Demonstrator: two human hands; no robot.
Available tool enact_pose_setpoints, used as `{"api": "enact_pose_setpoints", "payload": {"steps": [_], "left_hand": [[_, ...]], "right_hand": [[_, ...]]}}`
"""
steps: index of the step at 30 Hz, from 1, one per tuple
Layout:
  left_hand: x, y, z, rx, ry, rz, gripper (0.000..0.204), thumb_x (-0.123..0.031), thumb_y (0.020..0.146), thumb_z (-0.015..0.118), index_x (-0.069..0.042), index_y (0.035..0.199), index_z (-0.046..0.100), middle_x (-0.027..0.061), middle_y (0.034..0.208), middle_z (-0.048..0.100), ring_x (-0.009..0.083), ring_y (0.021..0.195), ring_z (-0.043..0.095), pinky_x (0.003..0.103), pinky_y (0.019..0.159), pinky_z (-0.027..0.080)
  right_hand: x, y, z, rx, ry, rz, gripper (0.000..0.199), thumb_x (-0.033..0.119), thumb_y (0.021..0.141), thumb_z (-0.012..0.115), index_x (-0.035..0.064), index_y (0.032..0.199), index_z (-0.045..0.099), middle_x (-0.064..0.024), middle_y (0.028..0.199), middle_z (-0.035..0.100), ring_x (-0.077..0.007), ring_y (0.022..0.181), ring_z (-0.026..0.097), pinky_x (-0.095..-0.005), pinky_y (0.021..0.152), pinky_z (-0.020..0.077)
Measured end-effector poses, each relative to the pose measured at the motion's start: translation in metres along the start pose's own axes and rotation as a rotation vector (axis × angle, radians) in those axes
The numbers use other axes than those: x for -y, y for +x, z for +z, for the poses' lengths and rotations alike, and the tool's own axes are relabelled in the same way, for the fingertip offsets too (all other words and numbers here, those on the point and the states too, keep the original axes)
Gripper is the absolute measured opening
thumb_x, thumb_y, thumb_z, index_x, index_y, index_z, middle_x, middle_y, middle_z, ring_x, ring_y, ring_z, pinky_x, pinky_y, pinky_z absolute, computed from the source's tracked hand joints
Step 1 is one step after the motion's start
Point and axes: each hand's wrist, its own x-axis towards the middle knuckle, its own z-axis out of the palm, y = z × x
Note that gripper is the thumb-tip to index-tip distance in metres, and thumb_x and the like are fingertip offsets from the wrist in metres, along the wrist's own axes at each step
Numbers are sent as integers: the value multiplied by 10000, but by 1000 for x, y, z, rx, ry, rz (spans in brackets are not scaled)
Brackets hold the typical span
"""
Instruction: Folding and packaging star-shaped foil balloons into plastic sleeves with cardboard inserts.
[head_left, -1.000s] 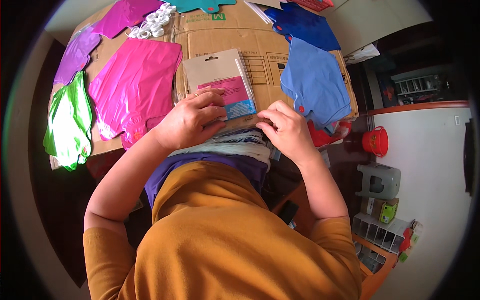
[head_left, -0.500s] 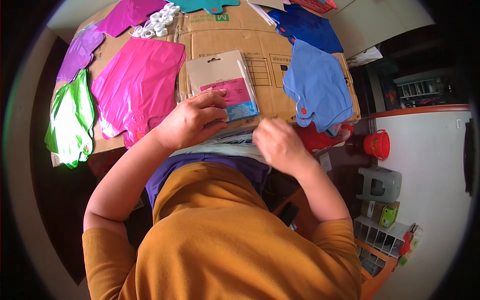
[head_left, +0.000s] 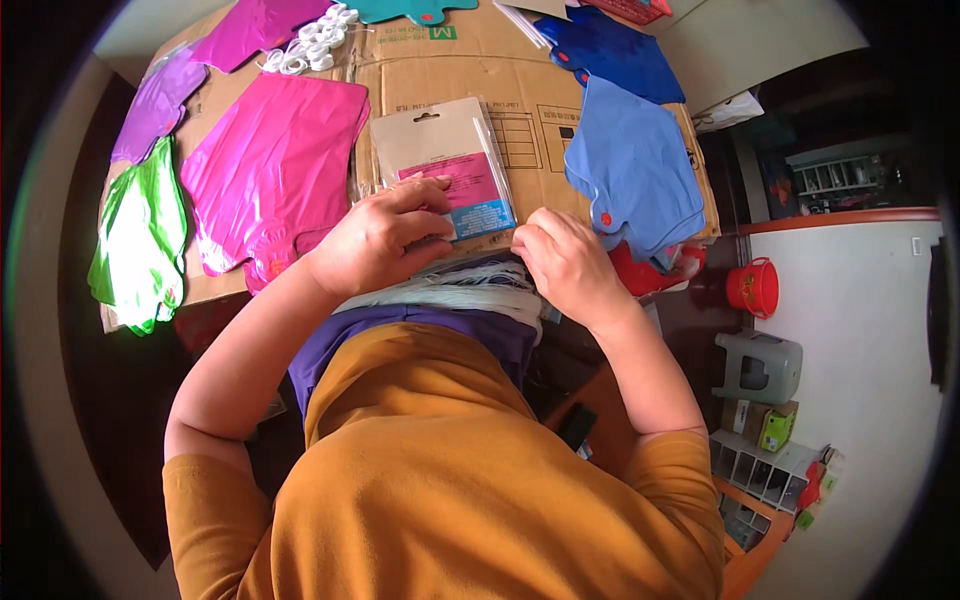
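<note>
- The right hand [head_left: 565, 262], a blur half a second ago, now shows sharply, its fingertips near the package's lower right corner; the left hand [head_left: 385, 240] has kept its place.
- The clear package [head_left: 415, 145], with its grey, pink and blue card, lies just ahead of the hands, partly under the left fingers.
- Beneath it spreads brown cardboard [head_left: 460, 78]; pink foil pieces [head_left: 275, 170] lie left of the left hand, light blue ones [head_left: 635, 150] beyond the right.
- White strands [head_left: 460, 292] lie below and between both hands.
- Well right of the right hand are a red bucket [head_left: 752, 287] and a grey stool [head_left: 765, 365].
- The left fingers bend over the card; whether they grip it, I cannot tell.
- The right fingers curl toward the thumb; whether they pinch anything is hidden.
</note>
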Motion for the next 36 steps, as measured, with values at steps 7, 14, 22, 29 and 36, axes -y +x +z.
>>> {"api": "enact_pose_setpoints", "payload": {"steps": [7,14,22,29,36], "left_hand": [[4,-1,1,31,-5,10,201,-10,741,757,-8,922,670,146,1027,599,379,1155,572,433,958,487],[1,-4,-6,21,51,61,223,-45,745,756,-38,947,661,134,1073,586,364,1213,528,503,1052,388],[-23,-29,-26,90,306,94,508,-315,654,816,-60,1029,588,140,1154,542,344,1242,467,521,1072,329],[-8,-26,-19,-91,232,43,166,-49,758,724,-69,870,603,55,957,645,255,1051,621,492,1012,413],[-17,-19,-28,-70,96,-188,404,-17,792,664,-88,1178,569,44,925,655,265,981,636,531,1077,315]], "right_hand": [[70,-37,-15,424,975,-98,66,74,822,659,42,806,602,-96,775,534,-257,750,561,-338,695,467],[-44,-164,21,968,-300,529,229,201,882,604,-5,808,669,-160,874,671,-328,852,656,-392,717,510],[22,-12,-62,180,-5,93,499,109,679,756,82,1116,515,-109,1033,500,-292,951,550,-407,796,454],[-7,34,-3,55,282,-63,229,151,717,762,35,853,619,-97,813,580,-274,781,605,-386,705,484],[-15,78,-24,564,556,717,289,263,802,734,-4,735,646,-117,636,673,-155,533,672,-316,512,519]]}}
